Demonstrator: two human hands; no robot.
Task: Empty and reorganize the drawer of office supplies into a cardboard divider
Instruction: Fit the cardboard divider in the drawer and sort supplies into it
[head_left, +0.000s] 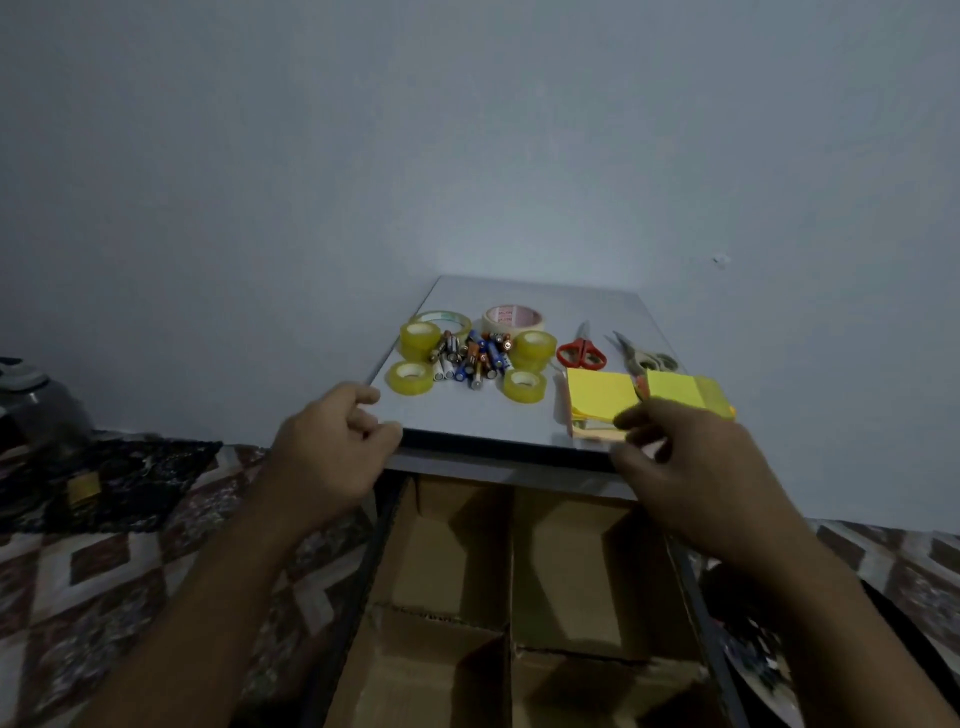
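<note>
Light, floppy yellow paper sticky-note stack (600, 397) on the grey cabinet top's (467, 415) near right corner wants an edge pinch; right hand's (696, 467) curled fingers seemingly touch it, left hand (332, 452) loosely curled, empty.

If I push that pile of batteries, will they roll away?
Probably some would: the batteries are cylinders lying loose on a smooth tabletop. The yellow tape rolls on both sides might stop a few.

Dim light falls on a pale wall (467, 130), a grey-topped cabinet (467, 415) and patterned carpet (130, 571).
</note>
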